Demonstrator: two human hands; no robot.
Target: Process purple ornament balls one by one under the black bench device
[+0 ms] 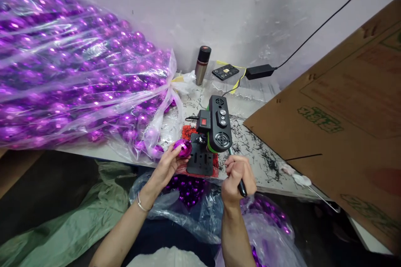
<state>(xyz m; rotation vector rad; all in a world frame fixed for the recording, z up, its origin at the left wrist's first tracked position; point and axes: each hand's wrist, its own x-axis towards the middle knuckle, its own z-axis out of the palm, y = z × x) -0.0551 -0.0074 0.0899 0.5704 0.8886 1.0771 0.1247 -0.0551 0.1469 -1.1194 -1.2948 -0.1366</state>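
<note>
My left hand point(169, 164) holds a shiny purple ball point(183, 148) by its side, at the left edge of a black machine's slotted base plate point(200, 160). Wrapped round a black handle point(242, 188) are the fingers of my right hand point(239, 175), just to the right of that plate. The handle's rod runs up to the machine's black head point(220, 123), which has round vents and knobs. A small box with a red switch point(203, 122) sits on the head's left side. Red material point(189, 131) shows under the plate.
A large clear bag point(78, 75) of purple balls fills the left. A flask point(202, 65), a dark phone-like object point(225, 72) and a power adapter point(260, 71) lie behind the machine. A cardboard box point(344, 125) stands right. Dark scraps litter the white tabletop point(266, 181). More purple balls point(188, 190) are below its edge.
</note>
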